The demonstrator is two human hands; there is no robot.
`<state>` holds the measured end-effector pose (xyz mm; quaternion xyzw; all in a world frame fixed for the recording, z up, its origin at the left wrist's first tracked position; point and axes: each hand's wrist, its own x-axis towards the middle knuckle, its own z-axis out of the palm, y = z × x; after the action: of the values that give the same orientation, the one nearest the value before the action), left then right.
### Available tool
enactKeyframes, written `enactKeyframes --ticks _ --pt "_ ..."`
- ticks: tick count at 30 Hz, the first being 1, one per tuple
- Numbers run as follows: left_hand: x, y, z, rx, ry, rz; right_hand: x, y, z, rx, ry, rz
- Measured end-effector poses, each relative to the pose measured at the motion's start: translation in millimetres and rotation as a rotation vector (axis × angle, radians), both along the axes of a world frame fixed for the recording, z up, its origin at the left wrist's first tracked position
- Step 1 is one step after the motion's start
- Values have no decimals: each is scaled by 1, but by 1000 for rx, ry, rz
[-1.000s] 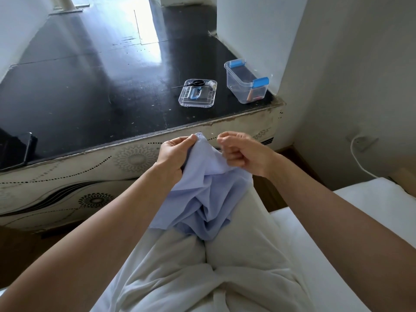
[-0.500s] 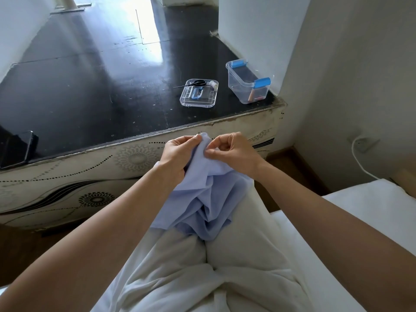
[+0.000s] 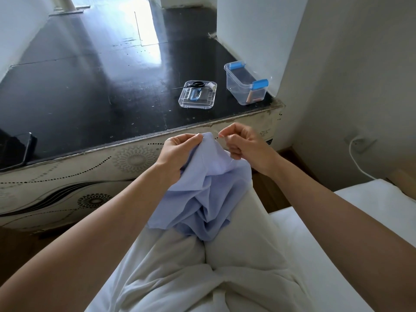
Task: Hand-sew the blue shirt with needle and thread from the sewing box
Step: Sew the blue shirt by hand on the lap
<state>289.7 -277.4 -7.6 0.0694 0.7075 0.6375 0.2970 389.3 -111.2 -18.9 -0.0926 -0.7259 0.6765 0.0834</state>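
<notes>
I am watching the left hand (image 3: 177,152) gripping the pale blue cotton shirt (image 3: 207,188), thumb and curled fingers pinching a fold up into a small peak; the rest of the cloth is hanging in loose pleats onto the lap, nearer me than the clear plastic sewing box with blue latches (image 3: 245,86). The right hand (image 3: 245,145) is closed, thumb and forefinger pressed tip to tip just beside that peak and clear of the cloth, its other fingers curled under; I am judging that it is pinching the needle, though the needle and thread are too fine for me to make out. The relation that matters: the peak is lying directly to the left of the right fingertips, at about the same height, so I am expecting the next stitch to travel leftward into the fold, with the right hand the nearer one for driving it and the left only bracing. The box is standing well beyond both hands on the black tabletop (image 3: 90,86); just left of the box its clear lid (image 3: 198,102) is lying flat, carrying small black scissors (image 3: 194,84) and a white spool (image 3: 211,85).
</notes>
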Motion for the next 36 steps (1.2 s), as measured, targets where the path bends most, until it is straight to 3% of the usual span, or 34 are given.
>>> enactKeyframes --ticks 6,15,36 --pt "2 -8 3 24 73 -140 -4 8 -6 -134 61 -154" --pt "2 -12 6 8 112 -189 -12 1 -10 -94 -62 240" --pt "-4 -12 -8 -59 380 -178 -4 11 -20 1 -169 223"
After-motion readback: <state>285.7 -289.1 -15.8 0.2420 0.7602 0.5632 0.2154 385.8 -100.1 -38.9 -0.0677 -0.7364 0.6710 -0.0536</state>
